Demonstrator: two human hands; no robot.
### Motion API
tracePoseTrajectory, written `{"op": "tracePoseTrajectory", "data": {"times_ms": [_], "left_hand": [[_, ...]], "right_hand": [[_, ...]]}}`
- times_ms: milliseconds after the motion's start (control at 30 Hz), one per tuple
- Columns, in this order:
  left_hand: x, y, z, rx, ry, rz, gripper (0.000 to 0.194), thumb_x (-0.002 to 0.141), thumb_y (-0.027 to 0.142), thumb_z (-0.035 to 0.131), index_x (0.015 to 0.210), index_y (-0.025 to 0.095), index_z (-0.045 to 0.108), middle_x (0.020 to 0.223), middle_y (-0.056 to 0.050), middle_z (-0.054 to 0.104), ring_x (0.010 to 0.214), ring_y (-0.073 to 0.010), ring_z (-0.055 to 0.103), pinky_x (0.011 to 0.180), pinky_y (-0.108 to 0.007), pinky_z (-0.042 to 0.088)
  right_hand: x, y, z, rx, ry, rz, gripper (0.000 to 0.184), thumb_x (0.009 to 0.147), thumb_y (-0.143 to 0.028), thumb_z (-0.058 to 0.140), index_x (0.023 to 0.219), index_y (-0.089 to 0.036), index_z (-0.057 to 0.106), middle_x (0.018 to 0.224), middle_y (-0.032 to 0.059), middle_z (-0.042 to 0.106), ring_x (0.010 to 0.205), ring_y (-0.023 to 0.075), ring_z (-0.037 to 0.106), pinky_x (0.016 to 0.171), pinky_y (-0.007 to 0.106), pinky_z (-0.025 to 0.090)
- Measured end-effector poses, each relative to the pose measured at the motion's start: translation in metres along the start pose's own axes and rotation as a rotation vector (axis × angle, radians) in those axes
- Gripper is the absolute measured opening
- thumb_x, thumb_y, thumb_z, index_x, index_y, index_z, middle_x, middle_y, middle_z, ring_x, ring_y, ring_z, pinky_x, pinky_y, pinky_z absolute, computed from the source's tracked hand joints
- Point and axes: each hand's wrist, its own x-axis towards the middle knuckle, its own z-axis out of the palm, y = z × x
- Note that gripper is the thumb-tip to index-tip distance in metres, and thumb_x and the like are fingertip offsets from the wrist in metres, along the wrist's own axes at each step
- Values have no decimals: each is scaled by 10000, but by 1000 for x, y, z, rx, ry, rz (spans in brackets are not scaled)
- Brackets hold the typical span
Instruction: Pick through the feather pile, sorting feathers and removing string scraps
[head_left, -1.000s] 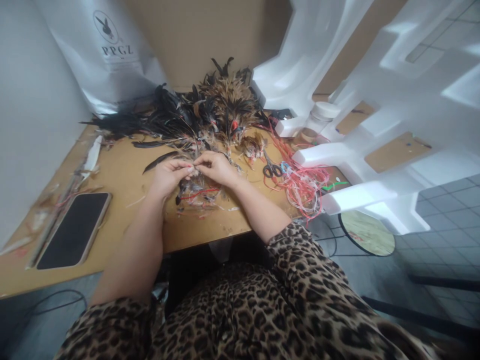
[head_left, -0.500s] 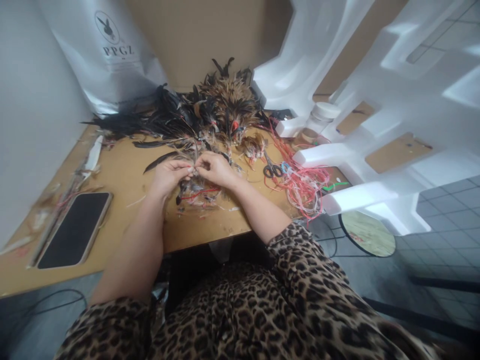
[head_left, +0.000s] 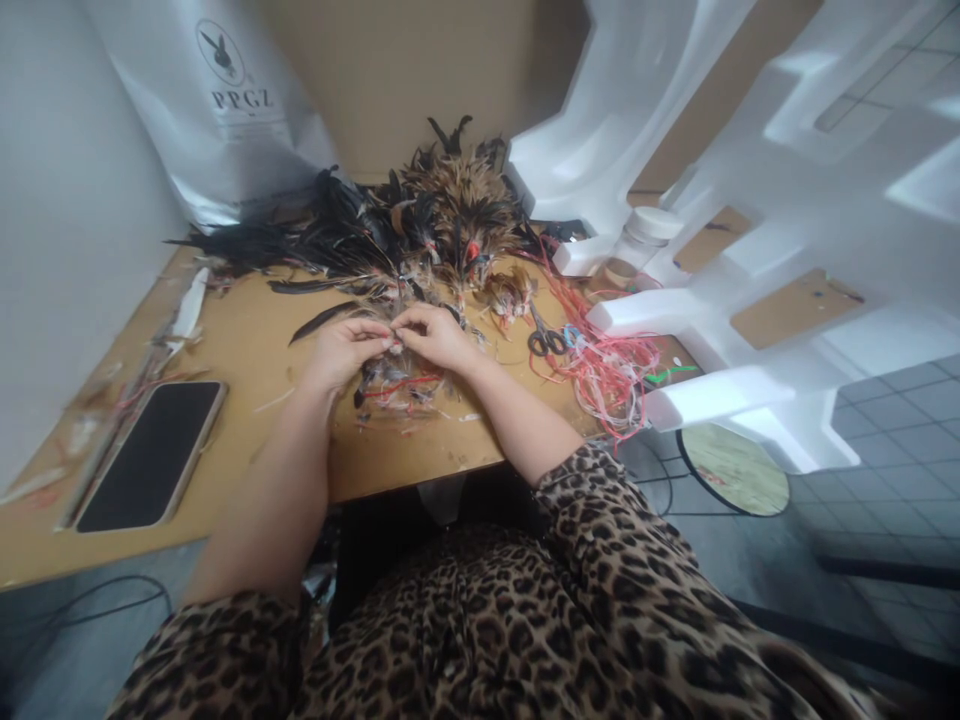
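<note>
Over the front of the table, my left hand [head_left: 346, 352] pinches the quill end of a small bunch of feathers [head_left: 397, 291] between thumb and finger. My right hand [head_left: 435, 338] is closed in a pinch at the same spot, its fingertips touching the left ones. Fingers cover the pinched ends, so any thread there cannot be made out. Below the hands lie loose feather scraps [head_left: 401, 385] with red strands among them. A dark feather [head_left: 322, 320] lies just beyond my left hand. Behind both hands spreads a pile of black feathers [head_left: 345, 225] and a brown feather bundle [head_left: 461, 190].
Scissors [head_left: 547, 342] and a tangle of pink string [head_left: 615, 380] lie to the right, near white foam pieces [head_left: 705, 398] and a lidded jar [head_left: 646, 235]. A phone [head_left: 150, 455] rests at the left. A silvery bag [head_left: 247, 150] stands at the back left.
Both hands have shifted very slightly right, still pinching at the same place. The view has moved a little; the things on the table stay as they were.
</note>
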Motion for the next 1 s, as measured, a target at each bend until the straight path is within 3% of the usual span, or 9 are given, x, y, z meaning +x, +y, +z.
{"op": "tracePoseTrajectory", "data": {"times_ms": [267, 433, 700, 1000], "left_hand": [[-4, 5, 9, 168, 44, 77, 254, 519, 197, 771, 749, 137, 681, 632, -27, 655, 533, -102, 571, 556, -227, 465], [0, -3, 7, 296, 48, 198, 202, 588, 195, 705, 784, 158, 678, 714, -31, 666, 609, -117, 591, 613, -240, 480], [1, -7, 7, 437, 22, 311, 256, 631, 188, 660, 884, 159, 693, 793, -39, 658, 666, -120, 577, 669, -244, 469], [0, -7, 8, 387, 38, 279, 295, 592, 155, 657, 880, 190, 715, 808, -36, 635, 690, -128, 571, 682, -238, 461]], "right_hand": [[0, 2, 1, -106, -74, 60, 213, 793, -239, 530, 821, -131, 711, 793, 41, 678, 729, 112, 579, 703, 221, 391], [0, 5, 2, -84, -96, 120, 201, 780, -229, 544, 802, -130, 717, 775, 30, 693, 705, 105, 586, 687, 210, 387], [1, 14, 9, 77, -106, 242, 174, 753, -206, 592, 830, -119, 722, 767, 13, 700, 680, 85, 570, 671, 191, 396], [3, 19, 10, 308, -149, 308, 133, 709, -187, 636, 774, -101, 714, 707, -1, 690, 614, 66, 556, 681, 189, 418]]}}
